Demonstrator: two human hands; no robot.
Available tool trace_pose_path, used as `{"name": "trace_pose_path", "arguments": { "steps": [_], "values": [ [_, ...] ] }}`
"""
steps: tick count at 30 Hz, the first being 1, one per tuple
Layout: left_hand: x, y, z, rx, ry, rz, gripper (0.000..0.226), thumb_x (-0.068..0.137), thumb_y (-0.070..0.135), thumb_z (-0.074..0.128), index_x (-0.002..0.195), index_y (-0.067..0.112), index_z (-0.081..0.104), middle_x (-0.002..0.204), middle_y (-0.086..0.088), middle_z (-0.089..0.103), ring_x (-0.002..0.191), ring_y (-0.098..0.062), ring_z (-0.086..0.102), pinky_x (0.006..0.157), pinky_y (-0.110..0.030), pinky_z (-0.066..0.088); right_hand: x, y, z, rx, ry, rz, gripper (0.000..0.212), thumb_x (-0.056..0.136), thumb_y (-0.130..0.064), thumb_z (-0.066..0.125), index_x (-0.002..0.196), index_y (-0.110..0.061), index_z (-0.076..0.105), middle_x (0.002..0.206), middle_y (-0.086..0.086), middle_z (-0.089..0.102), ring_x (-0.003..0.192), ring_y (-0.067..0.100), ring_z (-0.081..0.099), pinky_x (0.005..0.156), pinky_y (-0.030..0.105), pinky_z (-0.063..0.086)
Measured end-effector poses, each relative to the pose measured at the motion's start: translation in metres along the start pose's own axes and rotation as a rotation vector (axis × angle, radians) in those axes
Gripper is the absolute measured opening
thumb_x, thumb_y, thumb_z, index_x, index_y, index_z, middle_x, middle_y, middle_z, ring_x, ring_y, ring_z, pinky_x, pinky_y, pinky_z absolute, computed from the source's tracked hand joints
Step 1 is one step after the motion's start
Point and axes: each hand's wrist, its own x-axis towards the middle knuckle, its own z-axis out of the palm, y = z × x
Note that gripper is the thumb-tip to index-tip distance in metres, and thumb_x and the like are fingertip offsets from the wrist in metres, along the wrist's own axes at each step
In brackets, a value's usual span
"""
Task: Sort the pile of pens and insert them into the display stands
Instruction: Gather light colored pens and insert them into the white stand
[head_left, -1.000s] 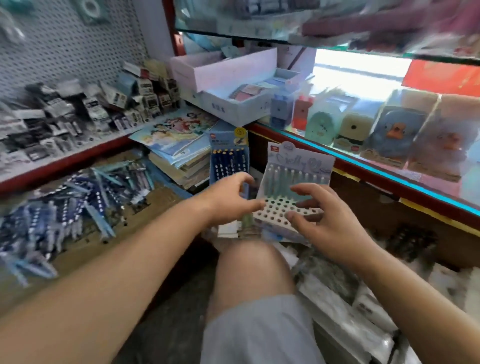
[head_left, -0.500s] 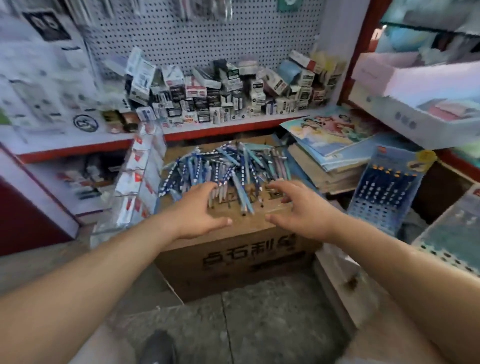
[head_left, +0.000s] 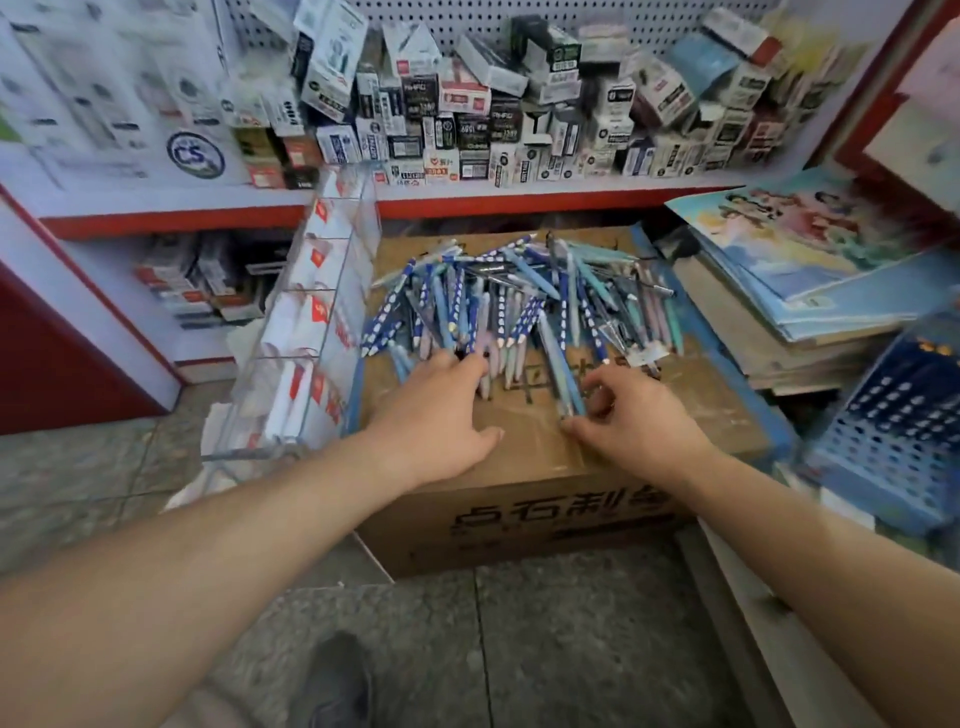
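Observation:
A pile of pens (head_left: 519, 296), dark blue with white dots, light blue and pastel, lies on top of a cardboard box (head_left: 540, 509). My left hand (head_left: 441, 410) reaches palm down into the pile's near edge, its fingertips on the pens and its thumb spread over the cardboard. My right hand (head_left: 634, 410) pinches a light blue pen (head_left: 558, 364) at its near end. A blue display stand (head_left: 893, 431) with rows of holes and several dotted pens in it leans at the right edge.
A clear wire rack of white packets (head_left: 311, 332) stands left of the box. A red-edged shelf (head_left: 519, 202) behind holds many small boxes under a pegboard. Stacked picture books (head_left: 800, 270) lie at the right. Grey stone floor and a dark shoe (head_left: 337, 680) are below.
My view swung left from the pale display stand at my knee to the pen pile. Both hands moved forward onto the pile, and the right one took hold of a light blue pen.

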Motion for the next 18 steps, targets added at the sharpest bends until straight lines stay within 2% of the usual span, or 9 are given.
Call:
{"name": "trace_pose_path", "arguments": {
  "steps": [2,6,12,18],
  "values": [
    [0.002,-0.002,0.001,0.003,0.011,0.017,0.067,0.084,0.056,0.068,0.139,0.028,0.043,0.123,0.002,0.048,0.119,-0.021,0.050,0.096,-0.048,0.051,0.005,-0.004,0.002,0.017,-0.012,0.017,0.044,0.083,-0.042,0.081,0.119,-0.024,0.062,0.086,-0.012,0.061,0.076,0.004,0.057,0.061,0.021,0.043],
    [0.005,-0.004,0.000,-0.018,0.036,0.026,0.068,0.086,0.054,0.069,0.143,0.027,0.044,0.127,0.003,0.050,0.119,-0.018,0.051,0.098,-0.043,0.051,0.013,-0.007,0.002,0.047,-0.039,0.082,0.043,0.083,-0.037,0.082,0.118,-0.022,0.060,0.083,-0.009,0.064,0.074,0.005,0.060,0.059,0.019,0.044],
    [0.009,-0.002,-0.003,-0.039,0.036,0.014,0.056,0.088,0.052,0.068,0.135,0.027,0.050,0.116,0.005,0.051,0.102,-0.015,0.054,0.091,-0.040,0.053,0.016,-0.006,-0.001,0.195,-0.112,0.209,0.038,0.082,-0.030,0.084,0.109,-0.024,0.058,0.076,-0.004,0.069,0.063,0.007,0.064,0.048,0.017,0.042],
    [0.009,0.000,-0.005,-0.028,0.016,0.014,0.048,0.089,0.052,0.068,0.128,0.028,0.054,0.109,0.008,0.048,0.096,-0.012,0.052,0.087,-0.037,0.053,0.005,-0.008,-0.008,0.095,-0.117,0.140,0.030,0.089,-0.030,0.077,0.111,-0.024,0.056,0.078,-0.004,0.066,0.068,0.007,0.063,0.055,0.019,0.045]
  ]
}}
